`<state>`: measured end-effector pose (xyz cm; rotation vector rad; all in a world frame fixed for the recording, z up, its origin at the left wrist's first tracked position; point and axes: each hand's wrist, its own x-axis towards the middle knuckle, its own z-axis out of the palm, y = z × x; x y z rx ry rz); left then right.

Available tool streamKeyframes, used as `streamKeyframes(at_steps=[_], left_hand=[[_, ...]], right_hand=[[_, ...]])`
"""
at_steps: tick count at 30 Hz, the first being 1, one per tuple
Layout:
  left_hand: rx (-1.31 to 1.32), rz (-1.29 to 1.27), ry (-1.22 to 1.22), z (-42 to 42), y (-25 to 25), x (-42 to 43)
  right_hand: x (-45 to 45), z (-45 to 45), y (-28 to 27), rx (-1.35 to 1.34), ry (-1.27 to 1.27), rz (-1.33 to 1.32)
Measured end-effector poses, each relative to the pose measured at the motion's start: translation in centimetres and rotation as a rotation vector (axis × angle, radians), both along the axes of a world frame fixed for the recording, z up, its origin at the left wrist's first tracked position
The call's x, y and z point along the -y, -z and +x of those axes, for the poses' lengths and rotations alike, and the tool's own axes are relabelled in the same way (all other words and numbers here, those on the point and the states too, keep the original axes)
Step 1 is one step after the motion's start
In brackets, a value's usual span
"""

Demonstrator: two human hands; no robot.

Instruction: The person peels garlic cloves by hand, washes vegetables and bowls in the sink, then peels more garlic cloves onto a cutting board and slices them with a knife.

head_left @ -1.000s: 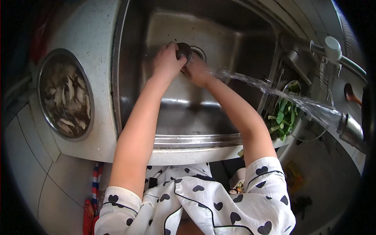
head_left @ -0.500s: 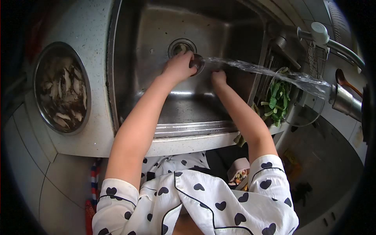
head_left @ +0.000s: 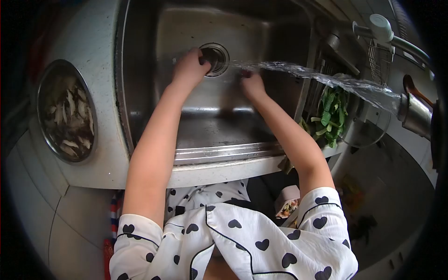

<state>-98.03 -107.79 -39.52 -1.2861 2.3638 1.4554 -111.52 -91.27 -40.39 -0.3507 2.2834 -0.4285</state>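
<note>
My left hand point(head_left: 187, 70) is curled at the left side of the drain point(head_left: 225, 55) in the steel sink point(head_left: 205, 126). Thumb and fingers close around a dark round drain strainer point(head_left: 208, 58), partly hidden by the hand and hard to tell from the drain's dark opening. To the right, my right hand point(head_left: 254, 86) is held low over the basin, its fingers drawn together. Something small and dark reddish point(head_left: 246, 73) shows at its fingertips, too blurred to name. A jet of water point(head_left: 317, 77) crosses just above that hand towards the drain.
The jet leaves a metal faucet head point(head_left: 415, 115) at right. Green leafy vegetables point(head_left: 330, 114) lie beside the sink near a glass lid point(head_left: 368, 140). A steel bowl point(head_left: 92, 140) holding pale strips in dark liquid stands on the left counter point(head_left: 100, 93).
My left hand has moved left with the dark round strainer, from right of the drain to its left edge. My right hand has shifted slightly left and up.
</note>
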Motion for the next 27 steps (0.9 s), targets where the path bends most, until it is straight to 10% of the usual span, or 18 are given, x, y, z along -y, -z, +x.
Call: streamKeyframes(at_steps=[7, 14, 23, 27], left_hand=[[0.026, -0.043, -0.074, 0.2, -0.3, 1.2], [0.019, -0.03, -0.039, 0.2, 0.1, 0.9], [0.046, -0.143, -0.113, 0.7, -0.7, 2.8], [0.018, -0.121, -0.115, 0.4, -1.9, 2.8]], right_hand=[[0.5, 0.8, 5.2, -0.303, 0.421, -0.408], [4.9, 4.7, 5.5, 0.064, 0.309, -0.381], [5.7, -2.5, 6.9, 0.906, 1.099, -0.732], [6.5, -3.2, 5.9, 0.275, 0.99, -0.589]])
